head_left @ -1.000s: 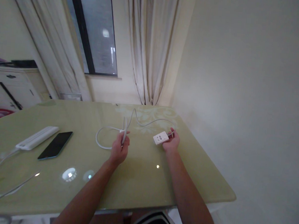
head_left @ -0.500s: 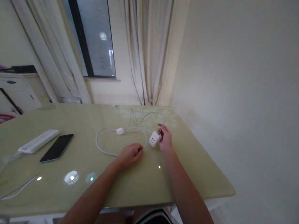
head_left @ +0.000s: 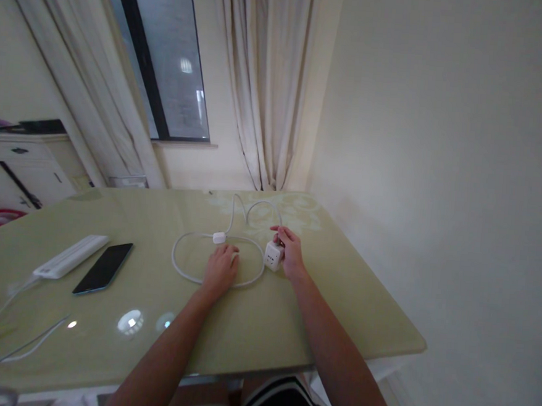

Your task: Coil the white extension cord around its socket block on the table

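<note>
A white cube-shaped power strip (head_left: 273, 256) with socket holes in its face is gripped in my right hand (head_left: 291, 253), fingers closed where the cord joins it. Its white cord (head_left: 262, 202) runs back over the table and loops around to the left. At the other side of the loop lies the white plug (head_left: 219, 238). Just in front of that plug, my left hand (head_left: 220, 269) rests palm down inside the loop, fingers stretched out and holding nothing. Whether its fingertips touch the plug, I cannot tell.
On the left of the pale green table (head_left: 338, 306) lie a black phone (head_left: 103, 268) and a long white power strip (head_left: 71, 256) with its cable. Another thin cable (head_left: 23, 351) is near the front left edge. A wall (head_left: 440, 178) borders the right.
My left hand has let go of the cord loop's right side and moved left and away from me, toward the plug. My right hand has shifted slightly left with the cube power strip.
</note>
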Action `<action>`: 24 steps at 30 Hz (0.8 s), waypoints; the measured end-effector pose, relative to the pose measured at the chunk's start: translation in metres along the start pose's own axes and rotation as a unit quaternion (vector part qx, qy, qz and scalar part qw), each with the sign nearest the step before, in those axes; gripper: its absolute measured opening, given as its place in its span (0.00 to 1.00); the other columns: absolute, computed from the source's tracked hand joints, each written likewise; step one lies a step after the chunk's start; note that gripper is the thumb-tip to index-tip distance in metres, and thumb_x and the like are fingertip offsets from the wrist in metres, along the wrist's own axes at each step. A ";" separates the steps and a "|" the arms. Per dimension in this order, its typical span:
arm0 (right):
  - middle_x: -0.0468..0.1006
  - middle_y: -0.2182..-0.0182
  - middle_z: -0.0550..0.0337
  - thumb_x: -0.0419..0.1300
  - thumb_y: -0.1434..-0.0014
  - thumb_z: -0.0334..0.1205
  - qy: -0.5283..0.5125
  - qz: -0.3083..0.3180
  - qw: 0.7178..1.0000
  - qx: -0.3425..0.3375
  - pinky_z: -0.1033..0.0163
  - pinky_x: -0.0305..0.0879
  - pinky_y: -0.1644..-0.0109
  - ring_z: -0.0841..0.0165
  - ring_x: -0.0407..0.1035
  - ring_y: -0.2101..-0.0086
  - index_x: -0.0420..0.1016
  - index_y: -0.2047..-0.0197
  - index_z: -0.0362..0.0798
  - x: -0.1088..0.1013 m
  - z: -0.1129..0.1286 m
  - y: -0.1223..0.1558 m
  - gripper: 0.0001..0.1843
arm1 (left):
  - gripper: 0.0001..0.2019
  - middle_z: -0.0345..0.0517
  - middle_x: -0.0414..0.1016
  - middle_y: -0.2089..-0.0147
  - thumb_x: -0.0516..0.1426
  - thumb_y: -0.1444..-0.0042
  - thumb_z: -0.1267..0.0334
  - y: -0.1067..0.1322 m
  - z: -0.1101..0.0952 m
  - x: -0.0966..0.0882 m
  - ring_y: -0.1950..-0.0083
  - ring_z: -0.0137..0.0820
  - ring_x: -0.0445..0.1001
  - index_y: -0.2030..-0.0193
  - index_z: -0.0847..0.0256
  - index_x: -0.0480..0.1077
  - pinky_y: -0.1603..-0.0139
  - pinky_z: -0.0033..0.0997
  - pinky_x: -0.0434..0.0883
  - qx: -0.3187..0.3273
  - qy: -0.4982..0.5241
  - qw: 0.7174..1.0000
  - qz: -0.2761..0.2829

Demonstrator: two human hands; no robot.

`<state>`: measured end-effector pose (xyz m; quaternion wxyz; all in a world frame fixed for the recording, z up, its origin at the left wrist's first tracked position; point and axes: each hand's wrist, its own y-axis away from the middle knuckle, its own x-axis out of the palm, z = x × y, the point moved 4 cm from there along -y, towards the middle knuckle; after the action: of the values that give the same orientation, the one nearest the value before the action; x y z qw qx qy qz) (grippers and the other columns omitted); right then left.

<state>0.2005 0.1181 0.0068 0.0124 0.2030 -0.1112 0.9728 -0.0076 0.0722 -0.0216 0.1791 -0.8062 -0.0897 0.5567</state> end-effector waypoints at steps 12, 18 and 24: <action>0.67 0.76 0.65 0.66 0.46 0.56 0.007 0.004 1.000 -0.002 0.64 0.53 0.69 0.72 0.59 0.74 0.83 0.62 0.49 0.001 -0.003 0.002 0.19 | 0.32 0.64 0.70 0.39 0.51 0.35 0.55 -0.011 0.054 0.007 0.39 0.52 0.68 0.26 0.64 0.53 0.41 0.54 0.65 -0.107 -0.049 0.992 0.040; 0.69 0.74 0.63 0.65 0.46 0.61 0.054 -0.024 0.998 -0.006 0.65 0.55 0.68 0.71 0.59 0.73 0.83 0.66 0.48 0.001 -0.007 0.005 0.23 | 0.15 0.55 0.75 0.48 0.53 0.34 0.56 -0.014 0.054 -0.003 0.47 0.44 0.73 0.46 0.60 0.70 0.46 0.43 0.69 -0.092 0.026 0.995 -0.015; 0.80 0.63 0.55 0.62 0.45 0.70 0.054 0.045 0.998 0.010 0.63 0.64 0.59 0.66 0.71 0.64 0.83 0.59 0.49 0.015 -0.008 0.011 0.31 | 0.15 0.54 0.72 0.48 0.49 0.31 0.55 -0.011 0.052 -0.020 0.58 0.37 0.77 0.46 0.59 0.69 0.50 0.42 0.73 -0.114 0.115 0.982 -0.098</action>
<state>0.1833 0.1092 0.0032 -0.0271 0.1454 -0.1101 0.9828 -0.0629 0.0855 -0.0159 0.1492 -0.8670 -0.2101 0.4266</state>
